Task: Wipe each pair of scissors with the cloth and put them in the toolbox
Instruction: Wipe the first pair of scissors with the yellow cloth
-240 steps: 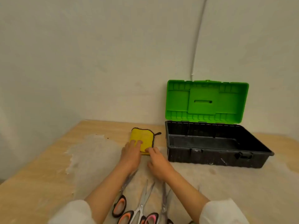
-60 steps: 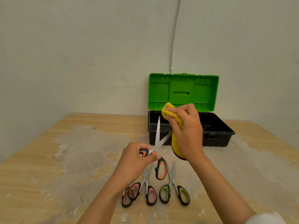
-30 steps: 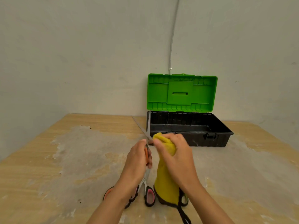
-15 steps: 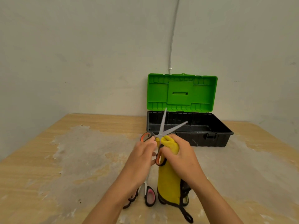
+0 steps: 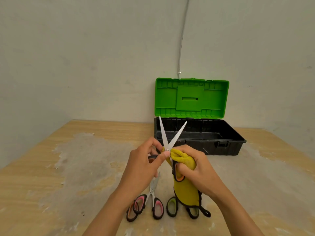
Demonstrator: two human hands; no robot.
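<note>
Since half second ago, blades point more upright, spread in narrower V. Head view: left hand [image 5: 143, 169] pinches orange-handled scissors [image 5: 167, 138] near pivot; right hand [image 5: 196, 167] grips yellow cloth [image 5: 185, 189] and lower handle loop. Three more scissors [image 5: 154, 203] lie on worktop [image 5: 42, 176] below hands. Open toolbox [image 5: 221, 143] behind, green lid upright against wall [image 5: 85, 57]. Worktop left half bare, patchy grey stain; cable runs down wall.
</note>
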